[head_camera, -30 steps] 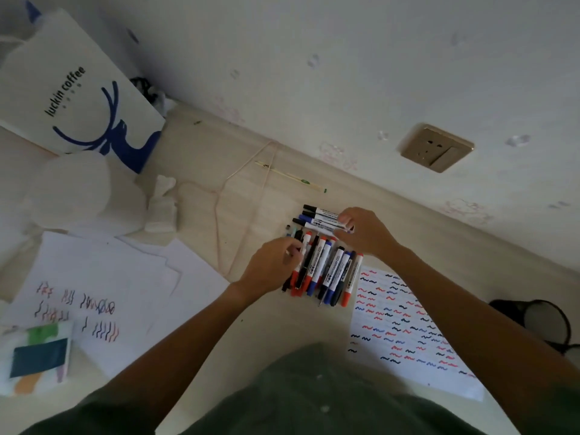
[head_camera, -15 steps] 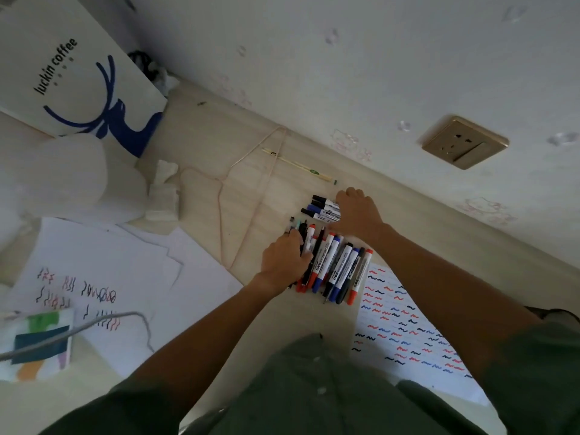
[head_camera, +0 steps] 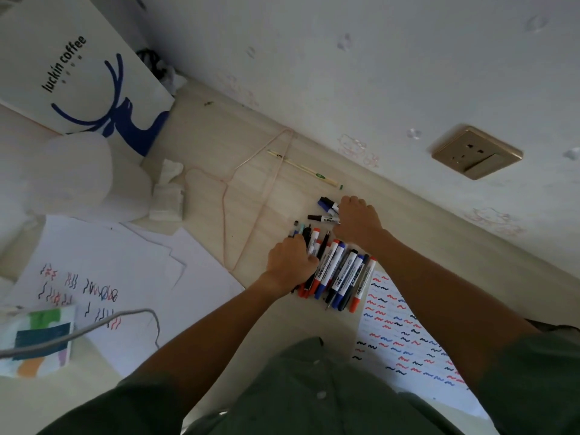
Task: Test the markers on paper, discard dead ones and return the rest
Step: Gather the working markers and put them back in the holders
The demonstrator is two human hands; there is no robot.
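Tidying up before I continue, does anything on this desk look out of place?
Yes: a thin pink wire clothes hanger lies flat on the pale wooden desk beside the row of markers, unrelated to marker testing.

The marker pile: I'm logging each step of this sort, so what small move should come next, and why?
Probably the right hand should draw the few markers by the wall toward the main row of markers. It already covers their near ends, while the left hand rests on the row's left side. The squiggle-covered test sheet suggests testing is largely done, so gathering them seems likely.
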